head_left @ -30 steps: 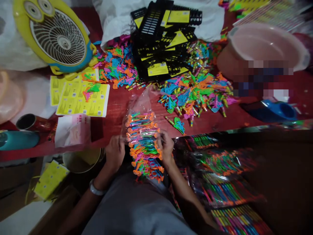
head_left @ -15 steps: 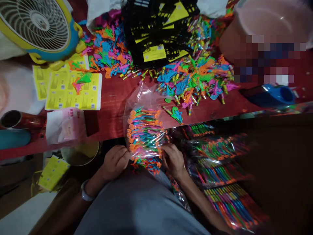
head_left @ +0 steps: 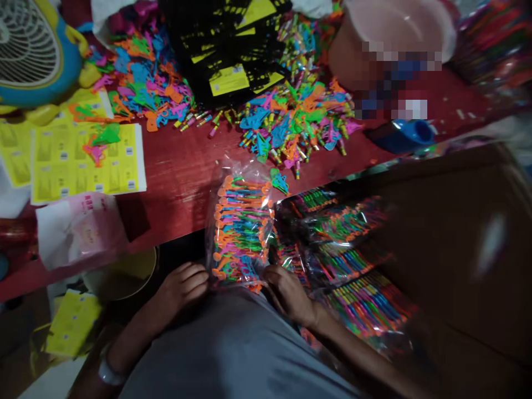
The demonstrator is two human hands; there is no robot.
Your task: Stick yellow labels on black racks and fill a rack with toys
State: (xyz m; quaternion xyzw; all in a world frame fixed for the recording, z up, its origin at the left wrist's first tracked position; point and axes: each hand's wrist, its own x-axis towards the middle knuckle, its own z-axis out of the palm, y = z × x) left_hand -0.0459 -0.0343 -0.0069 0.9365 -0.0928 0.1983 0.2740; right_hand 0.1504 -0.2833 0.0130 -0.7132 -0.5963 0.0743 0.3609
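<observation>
Head view, looking down: two bare hands are at the low end of a clear bag (head_left: 245, 168) full of bright toy sticks (head_left: 243, 224). The sticks lie side by side in rows, with orange ends on both sides (a few orange bits peek out at the bottom of the bag). The bag sits between the hands and reaches up past them, in front of the edge of a red table (head_left: 174, 166). The right hand (head_left: 288, 291) pinches the bag's low right corner. The left hand (head_left: 187, 288) has its fingers curled up against the low left edge; its thumb is hidden, so I cannot tell if it grips the plastic. A pale band (head_left: 108, 372) goes around the left wrist.

Just past the right hand, to its right, lie more filled bags (head_left: 369, 299) of colored sticks. Ahead of the left hand are a white and pink packet (head_left: 93, 227) and, farther on, yellow sheets (head_left: 83, 177). Far ahead, beyond both hands, is a heap of black racks (head_left: 203, 61), with a pile of loose toys (head_left: 141, 77) to its left. A pink tub (head_left: 349, 61) stands far ahead of the right hand.
</observation>
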